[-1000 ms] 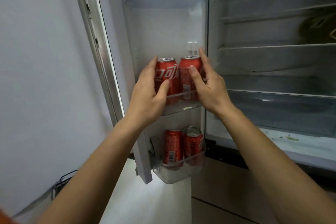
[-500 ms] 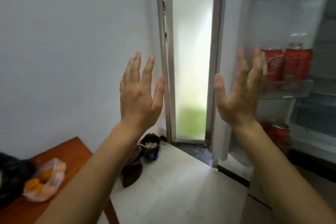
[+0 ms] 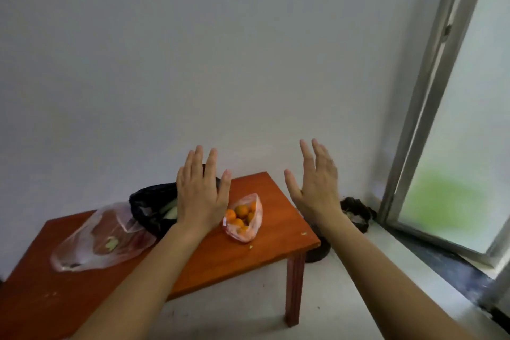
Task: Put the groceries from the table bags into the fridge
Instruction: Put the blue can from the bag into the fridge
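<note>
Possibly the oranges spill

Left hand (image 3: 202, 196) and right hand (image 3: 317, 188) hover empty near the red-brown wooden table (image 3: 278, 210), fingers straight, apart. On the table's right part lies a thin pinkish plastic bag of small oranges (image 3: 244, 218); a careless grab could let fruit roll off.

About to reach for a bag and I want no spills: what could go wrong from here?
1. The bag of oranges lies slumped on the table near its corner; lifted by the wrong end, fruit could spill and roll off.
2. The left hand hides part of the black bag, so its opening is hard to judge; a blind grab might tip it.
</note>
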`<state>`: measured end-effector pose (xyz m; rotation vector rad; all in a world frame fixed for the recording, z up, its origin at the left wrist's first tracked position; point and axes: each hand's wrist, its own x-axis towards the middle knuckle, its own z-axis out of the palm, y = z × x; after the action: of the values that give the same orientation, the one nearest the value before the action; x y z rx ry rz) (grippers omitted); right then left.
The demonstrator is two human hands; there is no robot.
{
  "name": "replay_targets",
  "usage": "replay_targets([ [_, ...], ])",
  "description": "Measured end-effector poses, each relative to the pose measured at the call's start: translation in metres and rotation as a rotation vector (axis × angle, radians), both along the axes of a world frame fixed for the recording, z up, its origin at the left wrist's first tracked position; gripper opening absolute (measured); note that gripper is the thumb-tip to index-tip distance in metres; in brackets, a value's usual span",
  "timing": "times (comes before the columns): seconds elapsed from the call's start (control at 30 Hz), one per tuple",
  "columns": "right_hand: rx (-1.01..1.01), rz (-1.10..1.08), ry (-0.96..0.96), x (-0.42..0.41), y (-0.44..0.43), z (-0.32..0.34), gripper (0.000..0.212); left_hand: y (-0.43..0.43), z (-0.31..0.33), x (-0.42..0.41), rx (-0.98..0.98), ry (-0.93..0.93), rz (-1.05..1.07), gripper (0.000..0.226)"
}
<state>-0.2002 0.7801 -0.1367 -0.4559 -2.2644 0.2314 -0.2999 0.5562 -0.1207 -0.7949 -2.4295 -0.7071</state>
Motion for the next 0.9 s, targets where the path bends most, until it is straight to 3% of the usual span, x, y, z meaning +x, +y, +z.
replay_targets([
  [0.3,-0.110,0.304,-0.203,-0.198,-0.080,-0.063,0.063,-0.121,-0.084,-0.152,-0.071,-0.208,0.295,0.064],
  [0.47,-0.192,0.506,-0.237,-0.319,-0.108,-0.083,0.049,-0.156,-0.089,-0.245,-0.050,-0.274,0.391,0.038],
  [0.7,-0.270,0.782,-0.387,-0.460,-0.176,-0.094,0.036,-0.219,-0.104,-0.351,-0.124,-0.357,0.532,0.022],
  [0.83,-0.354,0.937,-0.536,-0.500,-0.239,-0.116,0.031,-0.256,-0.136,-0.378,-0.180,-0.478,0.530,0.020],
  [0.9,-0.376,1.012,-0.702,-0.512,-0.272,-0.125,0.033,-0.277,-0.156,-0.395,-0.191,-0.566,0.499,0.024],
])
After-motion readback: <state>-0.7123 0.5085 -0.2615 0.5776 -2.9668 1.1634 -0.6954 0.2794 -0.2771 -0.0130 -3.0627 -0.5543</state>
